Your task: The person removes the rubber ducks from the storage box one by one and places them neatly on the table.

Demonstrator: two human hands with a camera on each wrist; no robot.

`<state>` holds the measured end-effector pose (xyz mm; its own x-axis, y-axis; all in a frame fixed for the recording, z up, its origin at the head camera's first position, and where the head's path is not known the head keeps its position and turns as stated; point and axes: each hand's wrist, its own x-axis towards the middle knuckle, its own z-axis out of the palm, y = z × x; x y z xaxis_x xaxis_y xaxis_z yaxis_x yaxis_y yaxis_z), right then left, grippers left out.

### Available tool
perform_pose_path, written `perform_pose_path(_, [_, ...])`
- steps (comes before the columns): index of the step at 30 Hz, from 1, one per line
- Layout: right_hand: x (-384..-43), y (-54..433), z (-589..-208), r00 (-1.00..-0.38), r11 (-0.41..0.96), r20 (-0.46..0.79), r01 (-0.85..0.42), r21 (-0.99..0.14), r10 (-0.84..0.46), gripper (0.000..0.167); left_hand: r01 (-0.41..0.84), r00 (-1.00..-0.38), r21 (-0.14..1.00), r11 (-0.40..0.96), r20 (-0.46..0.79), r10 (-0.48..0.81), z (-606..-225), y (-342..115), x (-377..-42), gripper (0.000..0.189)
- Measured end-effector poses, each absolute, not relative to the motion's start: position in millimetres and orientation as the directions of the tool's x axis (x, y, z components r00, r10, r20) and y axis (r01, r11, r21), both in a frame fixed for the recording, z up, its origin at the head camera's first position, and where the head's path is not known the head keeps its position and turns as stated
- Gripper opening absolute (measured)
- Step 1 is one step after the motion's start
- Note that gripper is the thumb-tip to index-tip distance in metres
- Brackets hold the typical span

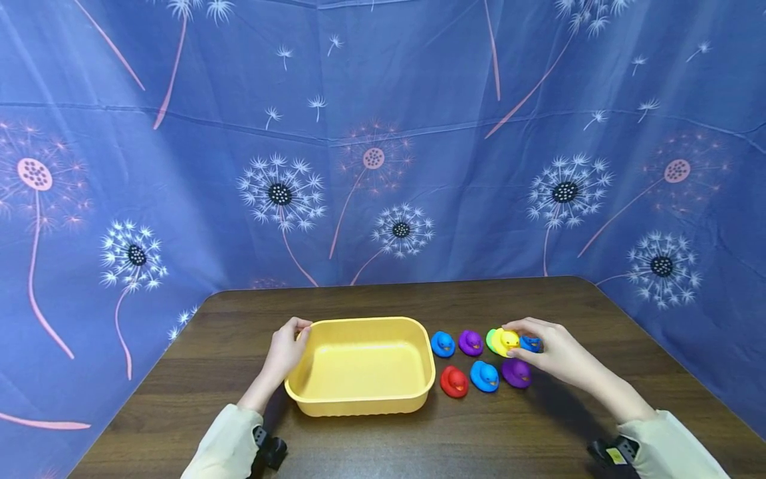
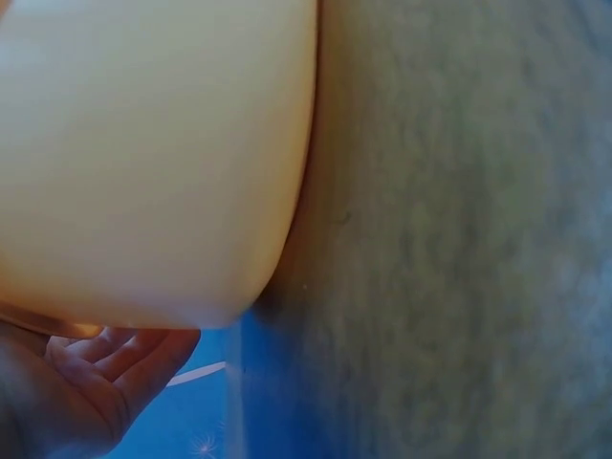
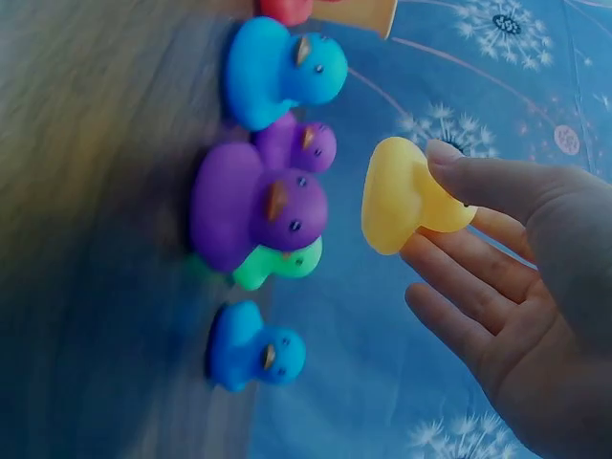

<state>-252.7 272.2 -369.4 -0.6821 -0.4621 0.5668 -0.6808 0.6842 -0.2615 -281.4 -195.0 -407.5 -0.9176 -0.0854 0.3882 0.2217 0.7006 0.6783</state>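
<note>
With its thumb and fingers my left hand [image 1: 286, 347] holds the far-left corner of a yellow plastic basin [image 1: 359, 406], which stands on the table. Part of that hand shows below the basin's wall [image 2: 163, 172] in the left wrist view. My right hand [image 1: 552, 351] pinches a yellow toy duck [image 3: 390, 196] between thumb and fingertips, raised above the table in the right wrist view. Behind it sits a green duck [image 1: 491, 340], partly covered. A dark blue duck [image 1: 530, 344] is beside the right fingers, and a purple duck [image 1: 516, 373] lies nearer.
Right of the basin sit more toy ducks: a blue one [image 1: 443, 344] and a purple one [image 1: 471, 342] in the far row, a red one [image 1: 454, 382] and another blue one [image 1: 484, 376] in the near row. A blue dandelion-print cloth [image 1: 383, 133] hangs behind the wooden table [image 1: 383, 452].
</note>
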Motion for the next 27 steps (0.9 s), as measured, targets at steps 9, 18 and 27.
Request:
perform_pose_path(9, [-247.0, 291.4, -378.2, -0.707, 0.734, 0.564, -0.635, -0.241, -0.426, 0.037, 0.214, -0.919, 0.686, 0.695, 0.382, -0.093, -409.2, -195.6, -281.8, 0.014])
perform_pose_path(18, [-242.7, 306.8, -382.3, -0.705, 0.75, 0.573, -0.623, -0.219, -0.418, 0.039, 0.218, -0.919, 0.683, 0.697, 0.384, -0.089, -408.6, -195.6, -282.1, 0.015])
perform_pose_path(27, [-239.7, 320.9, -387.3, -0.726, 0.766, 0.549, -0.603, -0.221, -0.414, 0.04, 0.209, -0.924, 0.69, 0.693, 0.371, -0.091, -408.3, -195.2, -281.3, 0.016])
